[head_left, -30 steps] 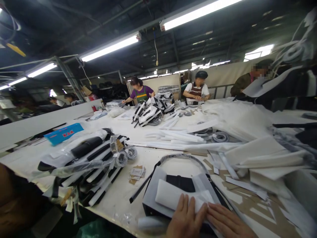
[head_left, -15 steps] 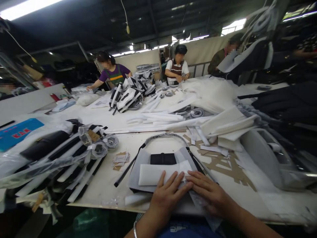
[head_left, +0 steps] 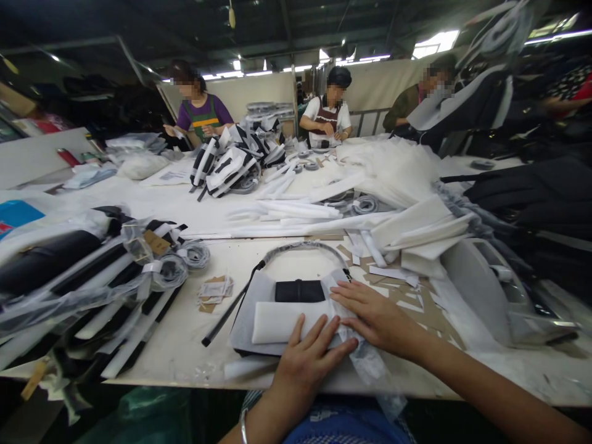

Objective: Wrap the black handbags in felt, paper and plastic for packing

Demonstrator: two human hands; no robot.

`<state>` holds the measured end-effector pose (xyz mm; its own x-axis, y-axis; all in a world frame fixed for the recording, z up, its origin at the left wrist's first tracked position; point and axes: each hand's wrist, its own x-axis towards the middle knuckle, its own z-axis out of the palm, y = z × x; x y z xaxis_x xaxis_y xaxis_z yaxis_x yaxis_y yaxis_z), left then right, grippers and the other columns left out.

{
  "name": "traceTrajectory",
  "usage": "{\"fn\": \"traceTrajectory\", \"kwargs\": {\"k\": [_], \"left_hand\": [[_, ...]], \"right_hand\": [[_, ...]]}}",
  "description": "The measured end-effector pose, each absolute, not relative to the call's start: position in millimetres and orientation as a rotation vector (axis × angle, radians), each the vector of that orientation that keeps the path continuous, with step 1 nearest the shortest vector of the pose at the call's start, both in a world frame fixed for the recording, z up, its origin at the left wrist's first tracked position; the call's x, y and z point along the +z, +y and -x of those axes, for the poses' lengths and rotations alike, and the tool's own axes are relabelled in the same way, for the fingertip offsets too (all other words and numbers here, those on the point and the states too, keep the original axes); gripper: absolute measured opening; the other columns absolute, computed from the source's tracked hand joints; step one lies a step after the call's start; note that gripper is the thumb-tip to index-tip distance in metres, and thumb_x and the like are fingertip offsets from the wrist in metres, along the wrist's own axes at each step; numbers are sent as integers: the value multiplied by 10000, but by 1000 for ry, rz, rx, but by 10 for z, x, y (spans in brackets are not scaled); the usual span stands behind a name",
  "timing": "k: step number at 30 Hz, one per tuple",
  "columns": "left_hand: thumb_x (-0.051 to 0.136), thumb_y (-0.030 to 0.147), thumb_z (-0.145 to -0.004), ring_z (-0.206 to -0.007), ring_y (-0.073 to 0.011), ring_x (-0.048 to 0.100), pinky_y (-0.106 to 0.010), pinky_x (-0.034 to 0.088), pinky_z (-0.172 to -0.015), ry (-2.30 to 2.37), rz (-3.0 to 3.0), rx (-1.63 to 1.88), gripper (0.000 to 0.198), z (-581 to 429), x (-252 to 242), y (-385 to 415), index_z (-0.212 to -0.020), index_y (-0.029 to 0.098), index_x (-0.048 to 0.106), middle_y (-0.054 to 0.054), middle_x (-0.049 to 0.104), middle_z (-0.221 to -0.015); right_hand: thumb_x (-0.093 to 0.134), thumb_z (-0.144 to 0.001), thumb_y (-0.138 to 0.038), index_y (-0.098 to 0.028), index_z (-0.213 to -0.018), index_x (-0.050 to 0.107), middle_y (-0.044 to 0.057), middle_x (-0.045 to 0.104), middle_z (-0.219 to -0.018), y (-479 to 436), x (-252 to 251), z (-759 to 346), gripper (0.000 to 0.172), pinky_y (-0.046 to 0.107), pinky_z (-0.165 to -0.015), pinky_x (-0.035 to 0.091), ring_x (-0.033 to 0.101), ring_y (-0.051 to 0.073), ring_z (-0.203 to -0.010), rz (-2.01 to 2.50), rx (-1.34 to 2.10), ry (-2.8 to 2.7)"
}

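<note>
In front of me a handbag (head_left: pixel 250 308) lies flat on the table, wrapped in pale sheeting, with its black flap strap (head_left: pixel 300 290) showing. A folded strip of white foam (head_left: pixel 275 322) lies across its lower front. My left hand (head_left: pixel 309 357) rests with fingers spread on the foam's right part. Just above and right of it, my right hand (head_left: pixel 370 311) lies flat with fingers stretched over the bag's right side. Thin clear plastic (head_left: pixel 370 364) hangs from under the hands to the table edge. The bag's wrapped handle (head_left: pixel 300 248) arches away from me.
Wrapped bags and straps (head_left: pixel 124 277) are heaped at left. Small paper tags (head_left: pixel 215 291) lie beside the bag. Cardboard scraps (head_left: pixel 430 308) and a grey tape dispenser (head_left: pixel 490 290) are at right. White foam sheets (head_left: pixel 416 228) pile behind. Several co-workers work across the table.
My right hand has moved up and forward along the bag's right side. My left hand stays on the foam. The view has shifted slightly to the right.
</note>
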<state>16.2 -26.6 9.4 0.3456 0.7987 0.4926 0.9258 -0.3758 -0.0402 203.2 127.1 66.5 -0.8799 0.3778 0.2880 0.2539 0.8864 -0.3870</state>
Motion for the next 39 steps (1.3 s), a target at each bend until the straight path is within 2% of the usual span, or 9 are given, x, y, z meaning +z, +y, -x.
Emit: {"fn": "traceTrajectory", "kwargs": {"k": [7,12,18,21,24,31,33,36,39], "left_hand": [[434,264,-1034,-1408,-213,436,-535,84,-1240,-1540,2358,-549,487,-152,78,-268,-1501,387,366,-3,408,-1565],[431,278,-1036,-1421,-219,417,-535,163,-1229,-1581,2402,-538,513,-135,85,-277,-1521,397,312,-4,344,-1599],[461,159,-982,-1408,-203,433,-502,178,-1239,-1676,2493,-603,566,-124,216,-277,-1517,309,357,-1,436,-1549],[542,279,-941,-1397,-234,447,-517,150,-1243,-1824,2533,-724,596,-208,314,-277,-1514,262,379,-31,474,-1522],[586,405,-936,-1303,-249,548,-535,172,-1232,-1936,2381,-882,535,-349,303,-241,-1443,264,487,-39,601,-1406],[575,263,-975,-1204,-208,625,-461,184,-1224,-1885,2144,-940,335,-506,106,-162,-1309,280,606,5,681,-1300],[570,252,-977,-1207,-214,624,-468,228,-1207,-1883,2148,-917,329,-496,106,-166,-1302,278,610,1,682,-1298],[564,229,-975,-1214,-218,622,-471,300,-1173,-1877,2165,-873,335,-480,120,-170,-1303,279,607,2,669,-1319],[555,215,-977,-1230,-219,614,-463,338,-1151,-1850,2175,-840,357,-469,115,-167,-1326,280,589,9,639,-1358]], "right_hand": [[499,-997,-373,-208,-1415,550,107,491,-1502,1261,417,-2094,453,533,-1168,344,388,280,-1433,584,679,-2771],[622,-938,-418,-258,-1480,463,100,443,-1539,1229,600,-2311,588,547,-1184,302,310,286,-1472,469,811,-2845],[563,-938,-174,-216,-1508,414,122,466,-1521,1177,263,-2458,591,488,-1187,315,325,236,-1466,375,579,-2733],[547,-954,-187,-196,-1502,421,133,473,-1514,1130,98,-2463,562,490,-1191,304,308,239,-1473,370,474,-2694],[524,-971,-203,-197,-1506,410,140,487,-1502,1094,44,-2428,548,515,-1186,307,324,250,-1466,365,409,-2663],[485,-998,-184,-197,-1493,422,130,514,-1482,966,195,-2577,499,503,-1181,337,397,233,-1429,453,383,-2599],[561,-981,-277,-202,-1489,434,132,512,-1483,841,244,-2796,529,510,-1191,321,411,253,-1421,495,358,-2599],[651,-906,-481,-173,-1499,426,144,493,-1495,615,223,-3113,706,511,-1213,269,406,289,-1421,471,284,-2737],[561,-984,-312,-166,-1499,424,115,489,-1501,453,68,-3210,553,485,-1214,270,380,261,-1434,431,178,-2836]]}}
